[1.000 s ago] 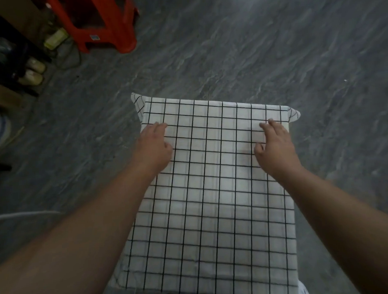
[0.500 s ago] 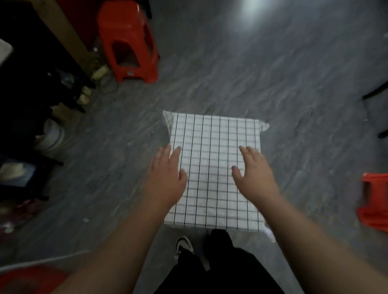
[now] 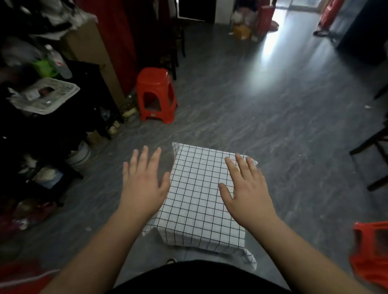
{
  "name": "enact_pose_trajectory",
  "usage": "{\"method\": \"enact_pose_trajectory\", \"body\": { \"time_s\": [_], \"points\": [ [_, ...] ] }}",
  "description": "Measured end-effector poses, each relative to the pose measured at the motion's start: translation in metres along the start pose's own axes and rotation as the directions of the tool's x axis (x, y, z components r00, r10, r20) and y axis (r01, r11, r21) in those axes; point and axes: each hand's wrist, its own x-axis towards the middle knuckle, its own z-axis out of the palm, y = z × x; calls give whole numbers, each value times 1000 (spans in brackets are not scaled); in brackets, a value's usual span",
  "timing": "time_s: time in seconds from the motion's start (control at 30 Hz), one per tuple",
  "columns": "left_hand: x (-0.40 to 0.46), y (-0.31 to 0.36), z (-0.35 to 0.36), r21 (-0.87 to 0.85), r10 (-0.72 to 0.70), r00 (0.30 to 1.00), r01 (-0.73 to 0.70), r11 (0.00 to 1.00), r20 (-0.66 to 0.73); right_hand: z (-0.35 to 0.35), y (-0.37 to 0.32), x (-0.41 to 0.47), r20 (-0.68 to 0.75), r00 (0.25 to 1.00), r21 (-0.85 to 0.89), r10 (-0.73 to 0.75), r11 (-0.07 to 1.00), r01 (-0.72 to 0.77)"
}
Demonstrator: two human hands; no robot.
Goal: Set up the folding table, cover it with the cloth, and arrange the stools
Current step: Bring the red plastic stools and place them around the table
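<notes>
The small table is fully draped by a white cloth with a black grid, standing on the grey floor just ahead of the person, at the centre of the view. The cloth hangs over the edges, with loose corners drooping at the near left and near right.

Both hands are spread with straight fingers, palms down, holding nothing. The left hand is at about 9 o'clock from the cloth's middle, over its left edge and the floor beside it. The right hand is at about 3 o'clock, over the cloth's right side, fingertips towards the far right corner. Whether either palm touches the cloth cannot be told.

A red plastic stool stands upright at 11 o'clock from the table, well apart from it, near a cluttered dark shelf at 9 to 10 o'clock. Another red stool shows partly at 4 o'clock, at the frame's right edge. Dark wooden chair legs are at 3 o'clock.
</notes>
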Motion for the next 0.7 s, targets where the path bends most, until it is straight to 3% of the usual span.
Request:
{"method": "enact_pose_trajectory", "body": {
  "time_s": [0.37, 0.7],
  "points": [
    [-169, 93, -16, 73, -195, 975, 203, 976, -110, -59, 61, -99, 32, 964, 70, -263, 963, 261],
    [-239, 74, -48, 45, -406, 893, 422, 906, -196, -67, 17, -122, 85, 885, 117, -459, 886, 448]
  ]
}}
